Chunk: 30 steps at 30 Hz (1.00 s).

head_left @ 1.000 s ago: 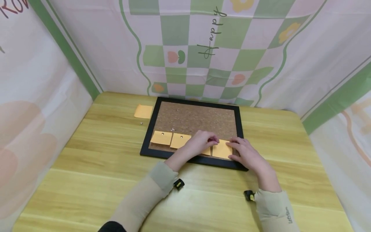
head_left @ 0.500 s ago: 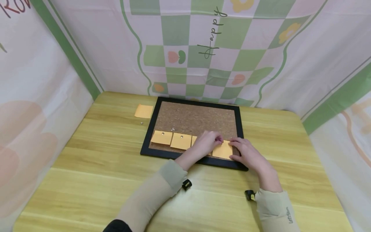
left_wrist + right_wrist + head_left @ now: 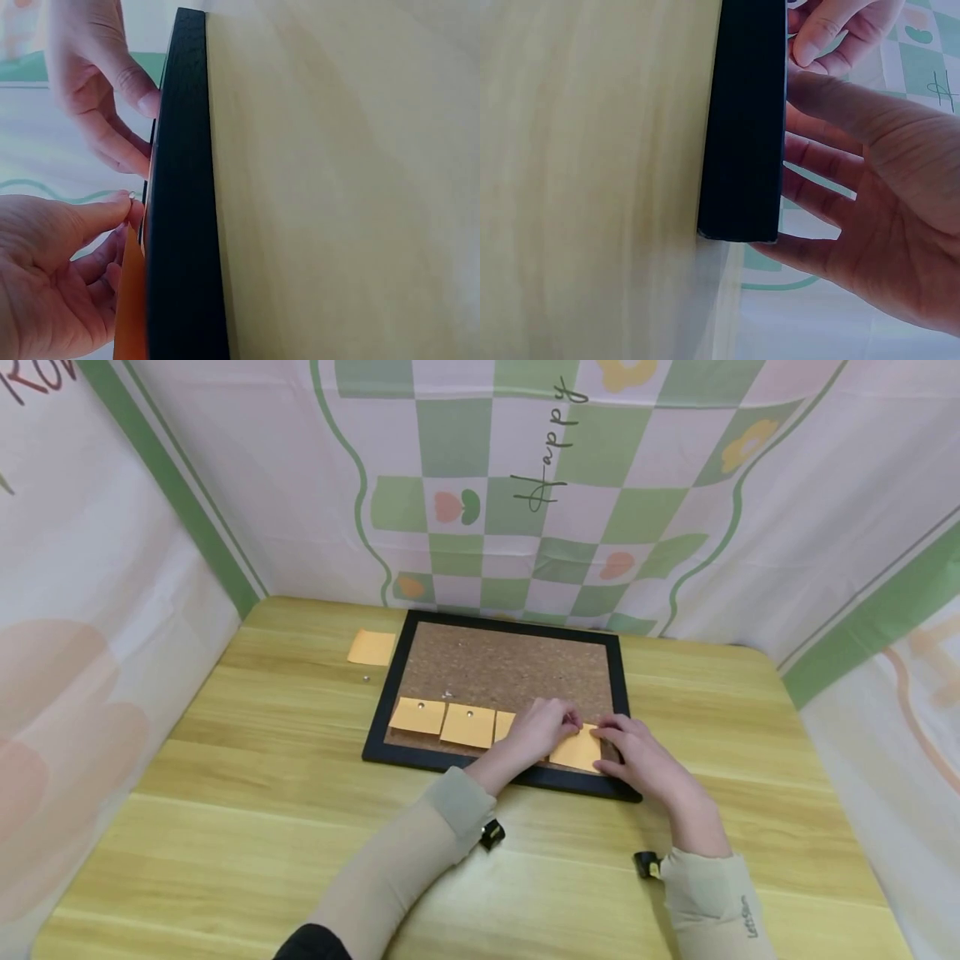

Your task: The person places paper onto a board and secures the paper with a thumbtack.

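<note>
A framed corkboard lies on the table with a row of orange sticky notes along its near side. My left hand is over the top edge of the rightmost sticky note. Between its thumb and forefinger it pinches a small silver thumbtack, seen in the left wrist view. My right hand presses the right side of that same note with extended fingers and thumb. Two notes at the left, one of them the leftmost note, carry a silver tack each. My left hand partly hides the third note.
Left of the board lie a loose orange sticky note and a single tack. A few clear bits sit on the cork. The board's black frame forms a raised edge. A patterned curtain stands behind the table.
My left hand has shifted right along the top of the rightmost note, uncovering more of the third note. My right hand has stayed nearly still at the note's right side.
</note>
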{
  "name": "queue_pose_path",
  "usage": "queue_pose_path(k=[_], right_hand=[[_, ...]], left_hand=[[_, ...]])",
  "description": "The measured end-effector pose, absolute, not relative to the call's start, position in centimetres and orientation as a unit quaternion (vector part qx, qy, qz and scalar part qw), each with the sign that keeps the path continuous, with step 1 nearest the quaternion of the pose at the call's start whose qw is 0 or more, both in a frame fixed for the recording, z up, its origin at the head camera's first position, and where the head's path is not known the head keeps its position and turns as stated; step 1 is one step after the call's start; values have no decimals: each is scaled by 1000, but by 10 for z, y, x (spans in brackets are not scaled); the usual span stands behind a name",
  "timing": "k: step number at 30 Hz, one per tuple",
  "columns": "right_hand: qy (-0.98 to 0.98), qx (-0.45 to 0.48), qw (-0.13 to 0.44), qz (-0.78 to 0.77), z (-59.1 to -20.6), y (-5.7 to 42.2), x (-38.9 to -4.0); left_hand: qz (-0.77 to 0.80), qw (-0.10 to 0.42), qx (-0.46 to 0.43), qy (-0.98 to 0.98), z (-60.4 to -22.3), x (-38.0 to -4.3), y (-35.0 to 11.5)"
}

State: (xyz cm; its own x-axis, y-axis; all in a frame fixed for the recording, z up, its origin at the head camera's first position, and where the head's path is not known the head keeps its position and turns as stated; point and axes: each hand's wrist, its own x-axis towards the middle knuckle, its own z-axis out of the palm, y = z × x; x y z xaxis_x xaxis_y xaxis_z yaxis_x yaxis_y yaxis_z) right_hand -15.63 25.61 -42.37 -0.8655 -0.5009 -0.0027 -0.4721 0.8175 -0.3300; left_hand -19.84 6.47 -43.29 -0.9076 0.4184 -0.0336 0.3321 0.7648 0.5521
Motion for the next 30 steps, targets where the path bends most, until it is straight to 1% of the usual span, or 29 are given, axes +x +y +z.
queue_pose_path(k=[14, 25, 30], right_hand=[[952, -258, 44, -159, -425, 257, -157], [953, -255, 48, -158, -424, 256, -157], [953, -253, 49, -159, -423, 255, -157]], left_hand=[[283, 73, 197, 936, -438, -203, 69], [282, 94, 176, 938, -435, -204, 72], [277, 95, 172, 941, -434, -206, 73]])
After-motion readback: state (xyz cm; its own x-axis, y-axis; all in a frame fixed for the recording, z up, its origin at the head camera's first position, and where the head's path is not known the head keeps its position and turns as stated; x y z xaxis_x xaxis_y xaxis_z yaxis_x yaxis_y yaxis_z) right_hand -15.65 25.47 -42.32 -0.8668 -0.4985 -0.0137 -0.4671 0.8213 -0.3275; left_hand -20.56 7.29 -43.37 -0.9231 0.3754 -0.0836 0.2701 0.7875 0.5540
